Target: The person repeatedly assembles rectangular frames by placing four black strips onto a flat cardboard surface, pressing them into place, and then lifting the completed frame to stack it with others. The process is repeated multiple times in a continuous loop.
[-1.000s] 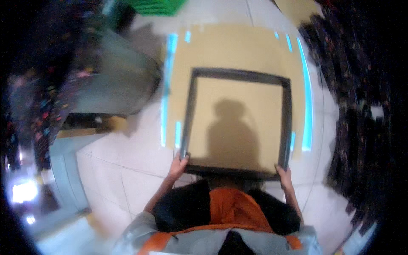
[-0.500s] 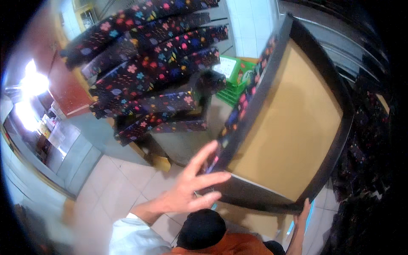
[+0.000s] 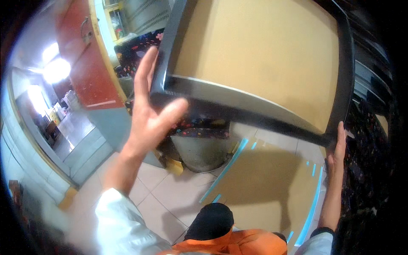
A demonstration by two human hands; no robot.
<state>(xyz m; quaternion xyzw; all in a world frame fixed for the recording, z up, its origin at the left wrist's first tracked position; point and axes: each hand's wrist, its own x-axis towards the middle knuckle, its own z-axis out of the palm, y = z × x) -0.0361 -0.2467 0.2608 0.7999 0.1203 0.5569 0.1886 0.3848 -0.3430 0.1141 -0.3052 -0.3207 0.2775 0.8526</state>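
Observation:
A large shallow box (image 3: 259, 46) with black walls and a tan cardboard face hangs raised and tilted in front of me. My left hand (image 3: 153, 110) braces its near left corner, fingers up along the left wall and thumb against the near wall. At the near right corner my right hand (image 3: 338, 146) grips the box from the outside; part of its fingers is hidden. Below on the floor lies a tan cardboard sheet (image 3: 259, 182) with blue strips along its edges, apart from the box.
Behind the box, partly covered, stand dark floral boxes (image 3: 140, 53) over a grey tub (image 3: 202, 153). Dark floral pieces (image 3: 365, 170) are stacked at right. A red door panel (image 3: 85, 55) is at left, above pale floor tiles (image 3: 170, 191).
The box has risen and swung to the left and away, now more level across. Both hands moved up with it. More of the cardboard sheet on the floor shows; most stacked floral boxes are hidden.

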